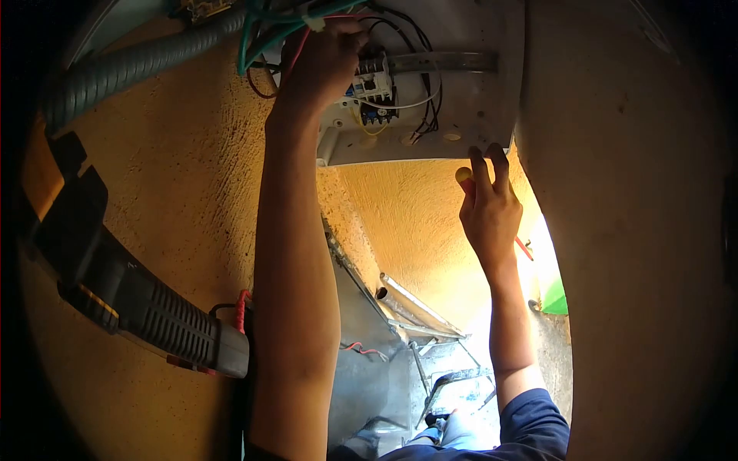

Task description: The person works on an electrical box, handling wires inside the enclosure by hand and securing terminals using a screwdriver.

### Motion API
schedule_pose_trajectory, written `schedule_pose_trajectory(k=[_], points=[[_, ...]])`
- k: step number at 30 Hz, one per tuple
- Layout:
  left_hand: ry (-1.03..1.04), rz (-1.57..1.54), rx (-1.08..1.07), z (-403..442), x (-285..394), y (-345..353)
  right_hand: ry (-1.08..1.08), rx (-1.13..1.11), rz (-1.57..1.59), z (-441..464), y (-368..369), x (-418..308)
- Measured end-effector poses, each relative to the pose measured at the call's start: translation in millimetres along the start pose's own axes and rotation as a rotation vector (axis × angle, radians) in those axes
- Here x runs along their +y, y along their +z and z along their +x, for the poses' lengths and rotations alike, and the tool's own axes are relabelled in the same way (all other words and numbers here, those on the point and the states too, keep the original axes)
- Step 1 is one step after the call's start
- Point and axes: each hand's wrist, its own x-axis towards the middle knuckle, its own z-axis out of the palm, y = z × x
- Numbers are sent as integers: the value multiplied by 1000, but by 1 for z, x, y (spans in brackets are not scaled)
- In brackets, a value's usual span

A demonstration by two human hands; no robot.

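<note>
My left hand (327,65) is up inside an open metal electrical box (461,100), its fingers curled among the wires. A red wire (296,52) and green wires (273,27) run by it. What its fingertips hold is hidden. Just right of that hand sits a white contactor (374,81) with a black relay (379,114) below it. At the box's lower right edge is my right hand (492,211), two fingers raised to the rim. A yellow rounded end (463,175) sticks out by its thumb; the rest of that object is mostly covered by the hand.
A metal rail (442,62) crosses the box. Grey corrugated conduit (146,69) comes in from the upper left. A black ribbed plastic object (157,307) juts in at left, near a red coiled lead (241,311). Below stand a metal frame (423,307) and a grey panel (369,307).
</note>
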Motion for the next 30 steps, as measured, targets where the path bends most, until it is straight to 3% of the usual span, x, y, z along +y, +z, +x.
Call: schedule_pose_trajectory(k=[9, 12, 14, 21, 23, 30], points=[[3, -10, -60, 6, -7, 5, 2, 4, 3, 0, 0, 0], [47, 4, 121, 5, -2, 7, -1, -3, 3, 0, -2, 0], [-196, -163, 13, 1, 7, 2, 6, -16, 7, 0, -4, 0], [-174, -139, 35, 6, -4, 4, -11, -9, 4, 2, -5, 0], [-198, -235, -68, 9, -6, -2, -6, -14, -2, 2, -6, -1], [-142, -157, -133, 11, -10, -11, 0, -22, 22, 2, -6, 0]])
